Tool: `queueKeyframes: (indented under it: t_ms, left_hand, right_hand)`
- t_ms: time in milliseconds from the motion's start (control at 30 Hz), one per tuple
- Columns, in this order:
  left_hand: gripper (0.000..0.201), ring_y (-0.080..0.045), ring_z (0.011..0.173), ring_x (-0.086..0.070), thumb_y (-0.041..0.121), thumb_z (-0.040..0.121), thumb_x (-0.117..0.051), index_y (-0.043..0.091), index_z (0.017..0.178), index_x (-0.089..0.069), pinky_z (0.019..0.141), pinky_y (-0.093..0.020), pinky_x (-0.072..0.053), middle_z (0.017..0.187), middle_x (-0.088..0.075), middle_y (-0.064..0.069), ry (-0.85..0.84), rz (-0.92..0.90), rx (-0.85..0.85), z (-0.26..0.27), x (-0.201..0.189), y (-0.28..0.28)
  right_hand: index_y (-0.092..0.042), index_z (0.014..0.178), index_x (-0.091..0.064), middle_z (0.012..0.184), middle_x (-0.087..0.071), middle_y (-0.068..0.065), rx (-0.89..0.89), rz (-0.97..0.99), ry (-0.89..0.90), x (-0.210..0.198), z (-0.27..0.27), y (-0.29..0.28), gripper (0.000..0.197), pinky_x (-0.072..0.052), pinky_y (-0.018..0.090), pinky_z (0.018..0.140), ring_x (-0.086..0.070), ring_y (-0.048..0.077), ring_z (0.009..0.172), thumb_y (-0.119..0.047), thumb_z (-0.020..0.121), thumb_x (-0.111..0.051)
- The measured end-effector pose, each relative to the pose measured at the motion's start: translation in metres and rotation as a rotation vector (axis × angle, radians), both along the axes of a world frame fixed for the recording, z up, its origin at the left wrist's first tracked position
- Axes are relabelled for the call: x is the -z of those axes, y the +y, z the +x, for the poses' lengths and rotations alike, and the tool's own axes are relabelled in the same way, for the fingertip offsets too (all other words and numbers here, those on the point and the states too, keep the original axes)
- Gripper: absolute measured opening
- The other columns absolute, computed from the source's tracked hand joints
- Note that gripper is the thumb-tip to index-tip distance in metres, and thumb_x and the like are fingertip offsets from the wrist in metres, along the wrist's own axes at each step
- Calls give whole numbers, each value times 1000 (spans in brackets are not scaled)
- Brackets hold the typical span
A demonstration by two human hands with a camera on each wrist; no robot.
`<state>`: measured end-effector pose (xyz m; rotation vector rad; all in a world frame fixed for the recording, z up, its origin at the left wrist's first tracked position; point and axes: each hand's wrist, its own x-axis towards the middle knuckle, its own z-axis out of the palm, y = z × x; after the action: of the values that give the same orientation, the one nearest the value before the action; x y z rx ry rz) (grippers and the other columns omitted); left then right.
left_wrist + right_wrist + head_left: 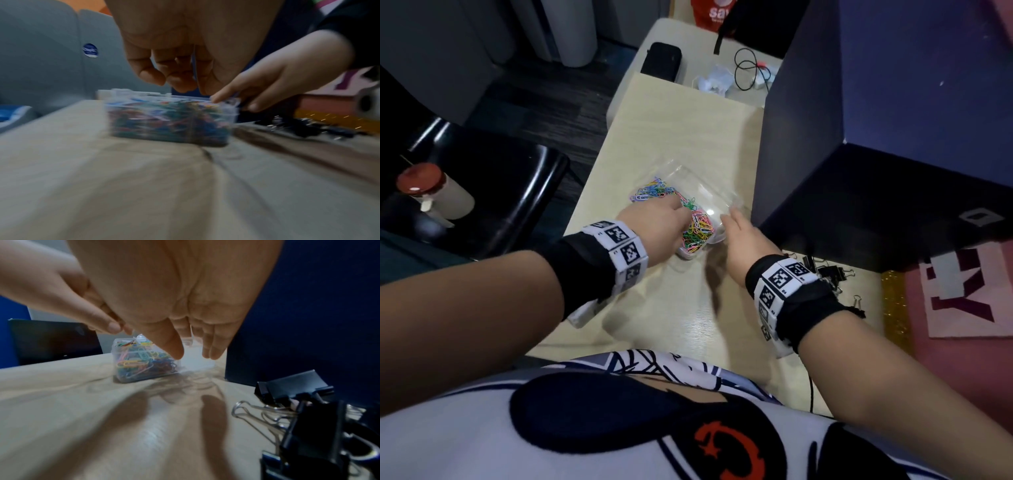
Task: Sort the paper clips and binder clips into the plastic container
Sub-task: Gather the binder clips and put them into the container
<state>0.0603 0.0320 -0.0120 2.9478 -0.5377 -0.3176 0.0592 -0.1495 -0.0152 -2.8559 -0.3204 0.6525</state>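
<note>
Black binder clips [304, 404]: heaped on desk [688, 308], right of wrist. Right hand [743, 240]: fingers extended, beside clear plastic container [709, 212]. Left hand [654, 222]: fingers curled over coloured paper clips [697, 228] inside; grasp uncertain.

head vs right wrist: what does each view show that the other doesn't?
Head only: loose paper clips on the table beyond the plastic container, and a black pouch. Right wrist only: the container's right compartment holds no clips, and the binder clips appear close up. Both: left hand over the filled compartment, right hand beside the container.
</note>
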Motion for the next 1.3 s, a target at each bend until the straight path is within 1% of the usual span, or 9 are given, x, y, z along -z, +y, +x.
queueKeyframes:
  t_ms: [167,367,533,667,800,900,1033,1167,1300]
  left_hand:
    - [28,-31,102,-57,27,91,-46,17,114,-58,81,-40,-50,109,-53,-8,15,-67,27,-3,1,-19]
    - [31,-28,106,-56,36,95,-44,18,117,-55,71,-32,-38,116,-53,-6,77,30,-49,9,-7,-13]
    - [42,-29,107,-54,49,93,-42,17,114,-60,82,-39,-48,114,-56,-6,82,144,64,4,-13,-19]
    - [43,-28,107,-53,49,94,-40,17,112,-62,74,-36,-36,111,-60,-5,70,256,260,-14,-14,-50]
    - [31,-29,102,-59,39,97,-43,15,111,-56,72,-35,-33,110,-63,-6,158,296,207,-19,-9,-65]
    - [13,-28,90,-62,25,93,-52,16,101,-57,67,-34,-33,100,-66,-4,154,300,215,-18,-3,-65]
    - [12,-25,89,-62,14,88,-55,19,99,-57,71,-36,-34,94,-63,1,145,352,308,-15,-2,-64]
    - [17,-22,80,-57,11,85,-55,23,96,-60,76,-36,-32,88,-58,4,139,382,424,-15,-5,-58]
    - [25,-24,92,-58,10,85,-55,25,103,-63,82,-37,-33,93,-60,4,134,484,528,-11,-8,-46]
  right_hand:
    - [-17,130,-51,135,-46,7,-17,12,-100,2,-11,2,39,-45,36,95,-53,31,115,-9,93,-42]
    - [-22,120,-56,120,-53,-3,-160,302,-118,8,-54,-4,31,-51,38,83,-59,19,97,-32,92,-55]
    - [-19,121,-53,123,-47,3,256,128,-316,16,-49,-39,33,-42,36,94,-46,21,112,-38,94,-47]
    - [-15,128,-46,131,-43,10,639,-49,-417,21,-48,-63,50,-38,43,96,-42,30,119,-45,88,-53]
    - [-19,146,-21,154,-16,13,864,-45,-190,34,-51,-80,80,-32,52,106,-21,38,138,-59,84,-52]
    - [-34,150,-5,160,11,2,734,-70,32,40,-54,-77,84,-19,54,114,5,37,145,-66,84,-47]
    - [-36,151,-2,159,19,2,519,-113,67,39,-60,-59,76,-9,48,117,12,39,145,-62,90,-40]
    - [-36,150,-12,161,8,-3,390,-50,43,39,-69,-46,70,-8,49,119,7,31,147,-63,90,-38]
    - [-26,148,-24,160,-7,0,519,23,-113,35,-72,-54,68,-7,48,119,-3,27,147,-62,91,-35]
